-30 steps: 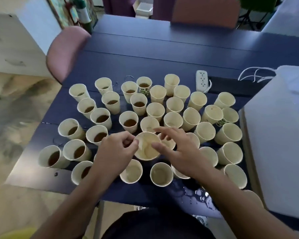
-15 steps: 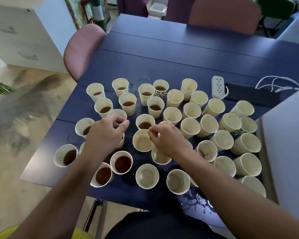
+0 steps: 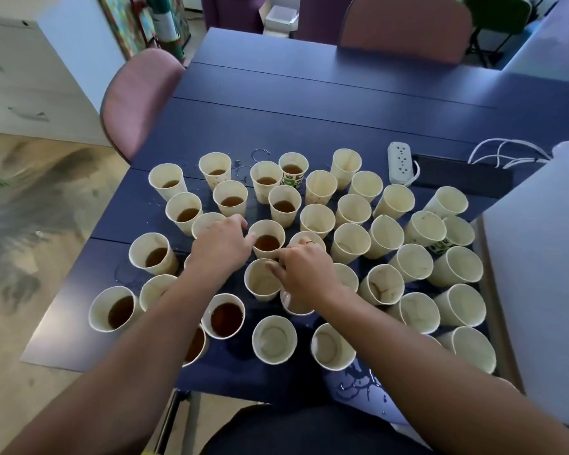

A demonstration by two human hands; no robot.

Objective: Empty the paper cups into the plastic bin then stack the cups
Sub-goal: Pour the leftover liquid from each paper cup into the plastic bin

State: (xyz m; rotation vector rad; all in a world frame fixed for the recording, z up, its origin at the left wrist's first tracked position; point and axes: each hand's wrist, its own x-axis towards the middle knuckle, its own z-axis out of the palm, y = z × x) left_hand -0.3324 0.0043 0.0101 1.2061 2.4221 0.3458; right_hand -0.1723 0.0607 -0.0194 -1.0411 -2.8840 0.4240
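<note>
Several cream paper cups stand on the dark blue table (image 3: 309,103). Those on the left hold brown liquid; those on the right look empty. My left hand (image 3: 220,246) lies against the left side of a full cup (image 3: 267,239), thumb at its rim; a grip is not visible. My right hand (image 3: 306,272) pinches the rim of an empty cup (image 3: 260,285) just in front of that full cup. The white plastic bin (image 3: 539,274) stands at the right edge, and its inside is hidden.
A white power strip (image 3: 399,160) with cables lies behind the cups on the right. Pink chairs stand at the left (image 3: 135,100) and far (image 3: 404,21) sides. Spilled drops (image 3: 358,385) wet the table's front edge. Full cups (image 3: 225,318) stand under my left forearm.
My left hand let go of the empty cup's rim and moved to the full cup behind it. My right hand stayed at the empty cup's rim. The view shifted left.
</note>
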